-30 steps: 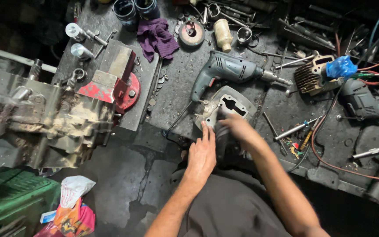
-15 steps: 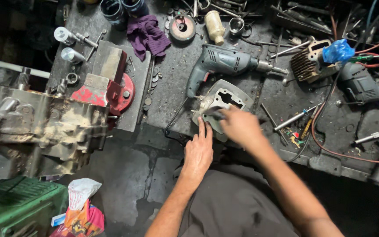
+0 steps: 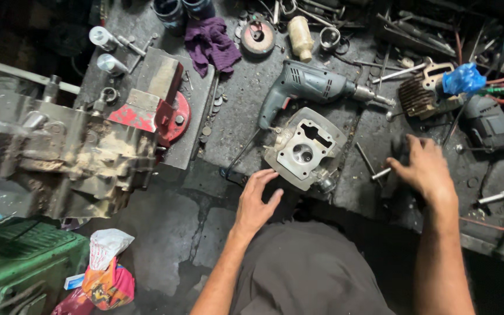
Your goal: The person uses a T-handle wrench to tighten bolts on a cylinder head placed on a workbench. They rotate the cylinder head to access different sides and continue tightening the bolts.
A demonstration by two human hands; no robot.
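Note:
A grey metal engine cylinder head (image 3: 304, 153) lies flat near the front edge of the dark, oily workbench (image 3: 246, 111). My left hand (image 3: 256, 200) rests just below and left of it, fingers spread, fingertips close to its lower left corner. My right hand (image 3: 423, 168) is out to the right, palm down, fingers reaching over a thin metal rod (image 3: 381, 173) and small dark parts. Whether it grips anything I cannot tell.
A grey electric drill (image 3: 313, 86) lies behind the cylinder head. A red bench vise (image 3: 157, 105) and a dirty engine block (image 3: 59, 157) stand at left. A purple rag (image 3: 210, 42), a finned cylinder (image 3: 418, 96) with blue plastic (image 3: 464, 79), another power tool (image 3: 491, 125) and loose tools crowd the back.
My right hand has left the cylinder head and moved right across the bench to the rod. My left hand has slid down off the head's edge.

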